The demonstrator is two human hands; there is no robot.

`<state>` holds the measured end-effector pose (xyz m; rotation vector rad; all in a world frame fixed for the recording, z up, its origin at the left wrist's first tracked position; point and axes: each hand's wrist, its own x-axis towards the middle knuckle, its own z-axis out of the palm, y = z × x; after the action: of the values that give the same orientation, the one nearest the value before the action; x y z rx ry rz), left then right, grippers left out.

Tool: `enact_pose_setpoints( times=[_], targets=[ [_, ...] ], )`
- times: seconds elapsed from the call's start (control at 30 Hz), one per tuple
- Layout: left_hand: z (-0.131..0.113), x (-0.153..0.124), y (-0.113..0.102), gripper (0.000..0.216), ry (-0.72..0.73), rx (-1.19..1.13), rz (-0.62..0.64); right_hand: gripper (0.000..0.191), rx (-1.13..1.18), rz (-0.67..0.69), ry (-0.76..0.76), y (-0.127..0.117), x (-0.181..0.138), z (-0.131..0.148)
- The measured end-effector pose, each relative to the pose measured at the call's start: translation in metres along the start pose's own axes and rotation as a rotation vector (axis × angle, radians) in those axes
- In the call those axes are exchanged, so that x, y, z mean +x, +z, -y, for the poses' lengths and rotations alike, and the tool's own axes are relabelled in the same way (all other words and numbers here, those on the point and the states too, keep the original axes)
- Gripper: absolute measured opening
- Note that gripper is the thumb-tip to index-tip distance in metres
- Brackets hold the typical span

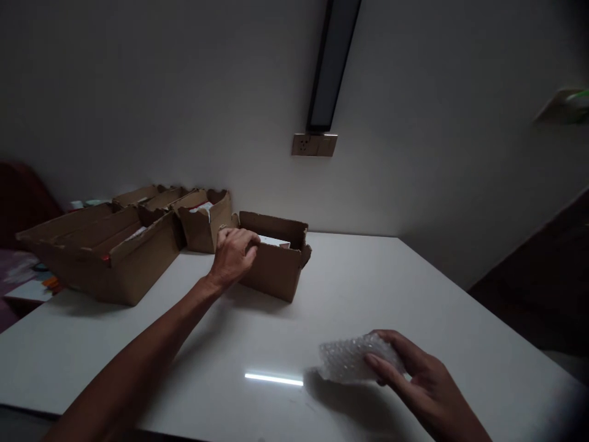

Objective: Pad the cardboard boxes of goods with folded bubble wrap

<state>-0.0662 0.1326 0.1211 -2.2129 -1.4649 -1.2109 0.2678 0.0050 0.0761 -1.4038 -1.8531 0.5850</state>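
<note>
My right hand (414, 374) grips a bubble-wrapped packet (352, 359) between thumb and fingers, just above the white table near its front. What the wrap encloses cannot be made out. Farther back, my left hand (234, 255) is closed over the near left rim of an open cardboard box (271, 273). Its fingertips are partly hidden behind the cardboard. Inside that box shows a white flat item (275, 242), apart from the packet.
More open cardboard boxes (151, 264) crowd the table's left side, some holding red and white items. The white table (368, 288) meets a wall with a socket plate (315, 145) below a dark vertical panel (334, 67). A light strip reflects on the tabletop.
</note>
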Motion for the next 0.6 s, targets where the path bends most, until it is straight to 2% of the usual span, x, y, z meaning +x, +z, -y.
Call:
enact_pose_setpoints(
  times=[0.2,0.4,0.5,0.6],
  targets=[
    [-0.030,-0.028,-0.029,0.011,0.160,-0.071,0.047,0.034,0.177,-0.278,-0.004,-0.012,0.007,0.013],
    [-0.062,-0.057,-0.059,0.014,0.195,-0.119,0.095,0.025,0.316,-0.558,-0.101,-0.028,0.018,0.061],
    [-0.069,-0.066,-0.061,0.015,0.190,-0.114,0.104,0.021,0.300,-0.537,-0.209,-0.026,0.037,0.091],
    [-0.070,-0.070,-0.058,0.015,0.191,-0.095,0.090,0.027,0.191,-0.417,-0.308,-0.014,0.065,0.112]
  ],
)
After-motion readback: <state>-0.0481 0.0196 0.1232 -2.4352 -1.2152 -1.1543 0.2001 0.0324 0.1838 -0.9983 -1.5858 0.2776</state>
